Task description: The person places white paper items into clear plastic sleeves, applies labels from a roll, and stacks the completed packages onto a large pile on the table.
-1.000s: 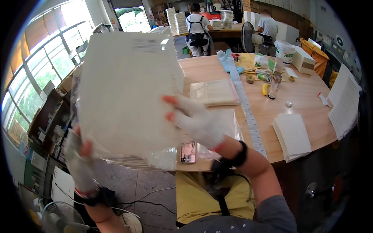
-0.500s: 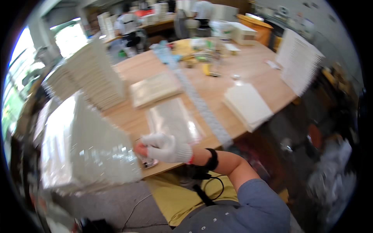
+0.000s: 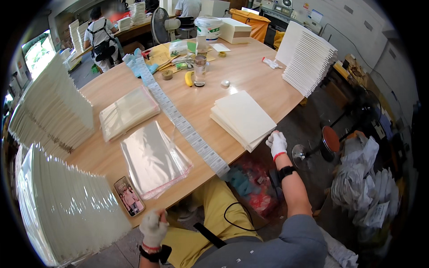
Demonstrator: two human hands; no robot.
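My right hand [image 3: 276, 143], in a white knit glove with a red cuff, is at the near right corner of a short stack of flat white boards [image 3: 243, 116]. Its fingers are closed at that corner, seemingly on a board's edge. My left hand [image 3: 154, 227], gloved with bare fingertips, hovers off the table's near edge, fingers curled and nothing visible in them. Beside it lies a phone [image 3: 129, 196] with a lit screen. Clear plastic sleeves [image 3: 152, 156] lie in a pile between the phone and a long strip of labels [image 3: 183, 127].
Tall stacks of plastic-wrapped boards [image 3: 67, 210] line the left side. Another white stack [image 3: 308, 60] leans at the right table edge. A glass [image 3: 199, 73], tape rolls and a white bucket [image 3: 208, 29] stand farther back. A round stool [image 3: 330, 137] is at right; people work behind.
My right hand has gone from beside the phone, across to the right, to the corner of the white boards. My left hand has come into view, and the view has turned.
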